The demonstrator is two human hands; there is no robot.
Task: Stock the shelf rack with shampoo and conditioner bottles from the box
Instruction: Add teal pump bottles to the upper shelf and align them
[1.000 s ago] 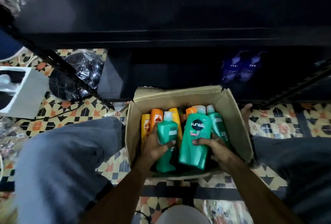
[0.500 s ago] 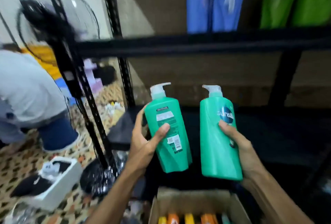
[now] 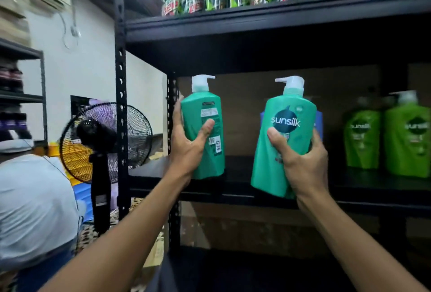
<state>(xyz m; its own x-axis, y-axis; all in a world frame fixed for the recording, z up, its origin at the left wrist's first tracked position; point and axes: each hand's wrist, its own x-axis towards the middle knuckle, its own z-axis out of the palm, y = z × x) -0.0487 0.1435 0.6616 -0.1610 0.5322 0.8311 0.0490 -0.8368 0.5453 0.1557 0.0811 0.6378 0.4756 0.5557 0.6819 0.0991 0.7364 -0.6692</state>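
Left hand [image 3: 186,149] grips a teal bottle [image 3: 205,133] round its body. Right hand [image 3: 300,158] grips a second teal bottle [image 3: 279,151]. Both are upright, long axis vertical, pumps up. The left one shows its back label, nozzle pointing right. The right one shows its logo, nozzle pointing left, and leans slightly. Both are at the middle shelf [image 3: 256,195]; judged not yet set down. Two light green bottles [image 3: 405,137] already stand on it at right. The box is out of view, so what's left is unknown.
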